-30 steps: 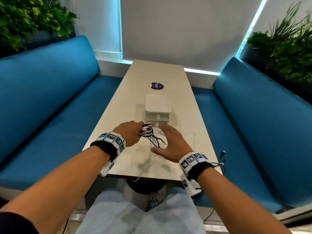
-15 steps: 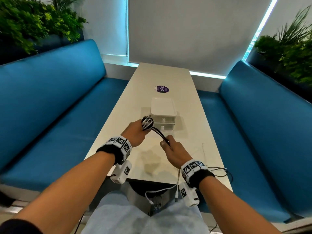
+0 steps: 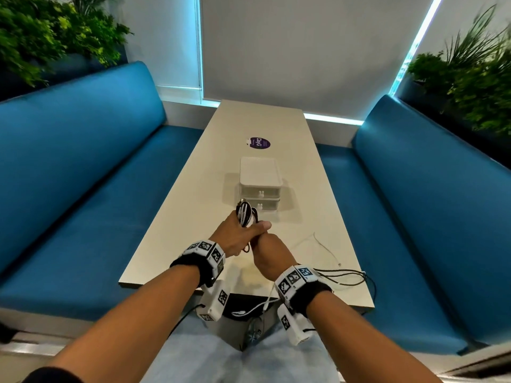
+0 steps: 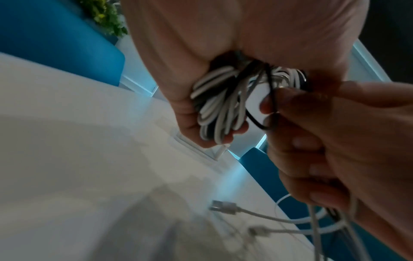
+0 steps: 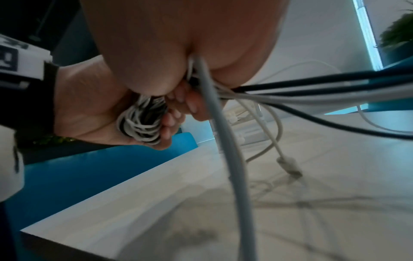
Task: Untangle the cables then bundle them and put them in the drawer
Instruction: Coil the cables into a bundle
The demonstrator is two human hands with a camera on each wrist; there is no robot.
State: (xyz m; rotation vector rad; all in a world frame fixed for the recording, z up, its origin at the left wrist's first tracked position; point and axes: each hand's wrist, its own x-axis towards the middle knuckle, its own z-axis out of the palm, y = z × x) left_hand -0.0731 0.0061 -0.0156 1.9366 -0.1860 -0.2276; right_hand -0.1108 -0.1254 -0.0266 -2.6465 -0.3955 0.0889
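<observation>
My left hand grips a coil of white and black cables above the near part of the table; the wrist views show the coil in its curled fingers. My right hand is pressed against the left and holds the loose cable strands, which trail right and down. Its fingertips pinch a black strand at the coil. Loose ends run over the table edge. A white two-drawer box stands just beyond the hands, both drawers closed.
The long beige table has blue benches on both sides. A purple sticker lies beyond the box. A thin white cable rests on the table at right, and a white plug hangs near the surface.
My right hand took up the loose strands and moved in against the left hand. The left hand lifted the coil slightly. The cables trail off to the right.
</observation>
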